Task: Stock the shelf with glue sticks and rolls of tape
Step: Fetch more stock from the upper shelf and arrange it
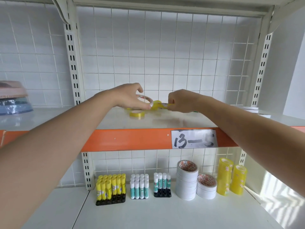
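Both of my hands reach onto the upper shelf (pixel 165 121). My left hand (pixel 130 96) grips a white roll of tape (pixel 144 98) with a red-printed core. My right hand (pixel 179 101) is curled round a yellow glue stick (pixel 159 104) that lies pointing left, its end near the white roll. A flat yellow tape roll (pixel 137 114) lies on the shelf just in front of my left hand. On the lower shelf stand yellow glue sticks (pixel 110 187), white-and-teal glue sticks (pixel 140 186), white tape stacks (pixel 186 179) and yellow tape stacks (pixel 225 176).
An orange strip (pixel 128 139) with a handwritten label (pixel 194 138) fronts the upper shelf. Stacked pink and blue bowls (pixel 14 98) stand at the far left. A wire grid backs the shelves, and slotted uprights (pixel 73 63) flank them.
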### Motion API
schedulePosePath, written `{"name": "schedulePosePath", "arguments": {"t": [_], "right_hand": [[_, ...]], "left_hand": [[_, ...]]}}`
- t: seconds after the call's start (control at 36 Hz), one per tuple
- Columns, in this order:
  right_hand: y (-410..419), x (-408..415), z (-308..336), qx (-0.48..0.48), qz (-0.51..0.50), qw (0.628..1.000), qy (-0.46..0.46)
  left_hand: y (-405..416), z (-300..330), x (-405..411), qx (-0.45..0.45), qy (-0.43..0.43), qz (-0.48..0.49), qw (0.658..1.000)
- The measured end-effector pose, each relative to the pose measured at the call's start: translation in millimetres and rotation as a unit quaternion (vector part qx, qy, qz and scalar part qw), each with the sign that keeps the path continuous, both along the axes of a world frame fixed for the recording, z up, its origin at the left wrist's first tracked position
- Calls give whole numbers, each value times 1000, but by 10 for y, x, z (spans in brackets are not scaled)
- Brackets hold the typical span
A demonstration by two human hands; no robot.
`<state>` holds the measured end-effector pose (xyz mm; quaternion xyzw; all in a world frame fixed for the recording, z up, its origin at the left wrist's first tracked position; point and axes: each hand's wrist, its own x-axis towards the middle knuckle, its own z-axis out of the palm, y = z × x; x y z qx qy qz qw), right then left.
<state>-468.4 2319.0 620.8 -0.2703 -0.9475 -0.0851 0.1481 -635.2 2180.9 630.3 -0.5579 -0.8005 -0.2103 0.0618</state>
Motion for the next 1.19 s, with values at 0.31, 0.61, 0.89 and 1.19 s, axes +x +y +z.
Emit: {"name": "schedulePosePath", "arguments": {"t": [0.31, 0.61, 0.89, 1.19], "right_hand": [[-484, 362, 122, -99, 112, 946, 288], [-1540, 723, -575, -133, 162, 839, 503], [-2154, 1047, -1592, -163, 120, 821, 534], [-2088, 1129, -2634, -237, 4, 818, 525]], "left_hand": [[-677, 145, 334, 173, 76, -10, 982], [-1591, -555, 919, 328, 166, -57, 928], [-2065, -1593, 1073, 348, 141, -102, 921], [-1669, -2813, 1046, 256, -31, -118, 959]]}}
